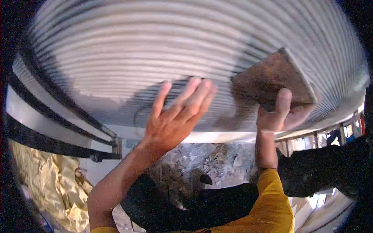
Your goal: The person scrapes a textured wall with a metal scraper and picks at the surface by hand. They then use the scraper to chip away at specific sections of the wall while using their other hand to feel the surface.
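A large pale panel (136, 46) with fine parallel ridges fills the upper view. My left hand (175, 112) is open against its lower middle, fingers spread and pointing up, with a shadow around them. To the right, my right hand (285, 110) grips a brown flat block (272, 75) with a pale edge, thumb across the near face and the other fingers mostly hidden behind it. The block is tilted and overlaps the ridges in this view; its exact kind does not show.
Dark and light bars (62, 112) frame the panel's left side. Crumpled gold sheeting (58, 182) lies at lower left. Below the panel, the floor (229, 159) is strewn with pale scraps. Dark-clothed legs (233, 202) show beneath my arms, and a railing-like row (314, 138) runs at right.
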Available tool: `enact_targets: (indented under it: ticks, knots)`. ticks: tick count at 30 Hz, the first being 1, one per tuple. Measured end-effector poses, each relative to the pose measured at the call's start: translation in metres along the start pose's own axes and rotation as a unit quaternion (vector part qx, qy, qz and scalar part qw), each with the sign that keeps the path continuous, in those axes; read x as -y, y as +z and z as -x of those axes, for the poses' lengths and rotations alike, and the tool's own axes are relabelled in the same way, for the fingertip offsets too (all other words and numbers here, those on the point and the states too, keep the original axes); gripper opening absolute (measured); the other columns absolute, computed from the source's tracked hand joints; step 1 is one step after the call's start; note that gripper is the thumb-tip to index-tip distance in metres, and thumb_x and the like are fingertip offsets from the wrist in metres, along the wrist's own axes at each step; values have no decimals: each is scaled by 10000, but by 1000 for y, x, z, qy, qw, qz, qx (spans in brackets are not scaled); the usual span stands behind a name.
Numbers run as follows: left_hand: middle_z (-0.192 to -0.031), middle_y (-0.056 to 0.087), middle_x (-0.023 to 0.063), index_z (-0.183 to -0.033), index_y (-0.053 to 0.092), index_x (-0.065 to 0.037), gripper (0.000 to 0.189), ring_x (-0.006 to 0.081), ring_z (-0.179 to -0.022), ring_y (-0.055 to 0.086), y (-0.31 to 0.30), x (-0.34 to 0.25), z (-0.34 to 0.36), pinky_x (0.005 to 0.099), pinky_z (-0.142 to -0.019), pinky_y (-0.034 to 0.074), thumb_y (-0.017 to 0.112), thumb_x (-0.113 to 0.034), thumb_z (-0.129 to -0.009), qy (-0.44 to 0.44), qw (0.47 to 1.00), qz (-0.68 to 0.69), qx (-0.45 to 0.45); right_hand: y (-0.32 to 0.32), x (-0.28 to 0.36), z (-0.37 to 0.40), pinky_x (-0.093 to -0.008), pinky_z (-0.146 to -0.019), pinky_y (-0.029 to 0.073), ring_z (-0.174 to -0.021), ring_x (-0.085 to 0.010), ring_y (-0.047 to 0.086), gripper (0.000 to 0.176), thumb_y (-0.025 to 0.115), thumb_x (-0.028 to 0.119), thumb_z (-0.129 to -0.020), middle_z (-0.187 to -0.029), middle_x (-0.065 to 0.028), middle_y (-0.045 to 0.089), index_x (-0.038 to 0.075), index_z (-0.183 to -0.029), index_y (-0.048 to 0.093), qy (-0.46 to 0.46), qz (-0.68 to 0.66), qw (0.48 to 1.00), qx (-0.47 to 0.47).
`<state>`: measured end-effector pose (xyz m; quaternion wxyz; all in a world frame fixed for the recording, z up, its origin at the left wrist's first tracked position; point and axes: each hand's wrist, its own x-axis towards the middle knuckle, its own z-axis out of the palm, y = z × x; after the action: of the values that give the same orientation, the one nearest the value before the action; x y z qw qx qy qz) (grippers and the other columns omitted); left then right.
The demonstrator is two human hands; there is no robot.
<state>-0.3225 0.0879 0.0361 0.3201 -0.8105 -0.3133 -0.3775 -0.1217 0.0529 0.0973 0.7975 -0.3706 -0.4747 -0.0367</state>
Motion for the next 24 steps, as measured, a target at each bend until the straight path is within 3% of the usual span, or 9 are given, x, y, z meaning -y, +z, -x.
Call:
enact_targets:
  ticks: [3, 5, 9, 14, 21, 23, 24]
  knots:
    - [-1410, 520, 15, -1325, 606, -156, 495, 198, -1312, 489, -4, 1, 1, 487, -1136, 299, 605, -139, -830, -13, 999, 40, -31, 15, 18, -4, -365, -868, 469, -981, -223, 555, 604, 794, 235, -811, -1067, -108, 562, 65, -1285, 462, -111, 38, 993, 21]
    - [-1407, 529, 18, -1318, 616, -157, 506, 209, -1291, 503, -9, 2, 4, 482, -1125, 306, 605, -124, -813, -46, 991, 123, -3, 15, 15, -3, -375, -878, 476, -1000, -236, 558, 620, 794, 237, -813, -1094, -119, 558, 59, -1296, 449, -116, 44, 992, 36]
    - [-1411, 525, 18, -1315, 619, -156, 502, 218, -1279, 509, -4, 9, 11, 481, -1115, 313, 601, -121, -814, -34, 993, 110, 13, 8, 2, -7, -414, -919, 506, -1078, -288, 570, 685, 796, 245, -821, -1204, -160, 543, 34, -1336, 399, -153, 75, 982, 78]
    - [-1413, 526, 9, -1281, 641, -175, 479, 232, -1282, 493, 4, 5, 11, 493, -1093, 329, 615, -144, -804, -29, 996, 82, -29, -21, -13, -24, -464, -970, 543, -1175, -354, 584, 767, 799, 255, -830, -1340, -211, 525, 3, -1387, 336, -210, 118, 963, 121]
    - [-1417, 527, -15, -1268, 650, -203, 471, 235, -1298, 442, 15, 2, 12, 490, -1068, 337, 626, -175, -799, -25, 996, 58, -59, -25, -15, -17, -478, -991, 536, -1185, -365, 581, 800, 806, 259, -823, -1339, -255, 518, -13, -1395, 317, -165, 67, 978, 104]
    - [-1475, 442, -157, -1252, 621, -351, 336, 102, -1369, 385, 15, -2, 13, 411, -1172, 252, 614, -424, -924, -74, 996, 24, -42, -23, -15, -16, -483, -998, 534, -1188, -368, 581, 811, 809, 261, -821, -1339, -270, 516, -18, -1398, 311, -151, 50, 982, 98]
    - [-1475, 442, -157, -1252, 621, -351, 336, 102, -1369, 385, 16, -2, 13, 411, -1172, 252, 614, -424, -924, -74, 996, 25, -42, -16, -15, -15, -483, -998, 534, -1188, -368, 581, 811, 809, 261, -821, -1339, -270, 516, -18, -1398, 311, -150, 51, 982, 99]
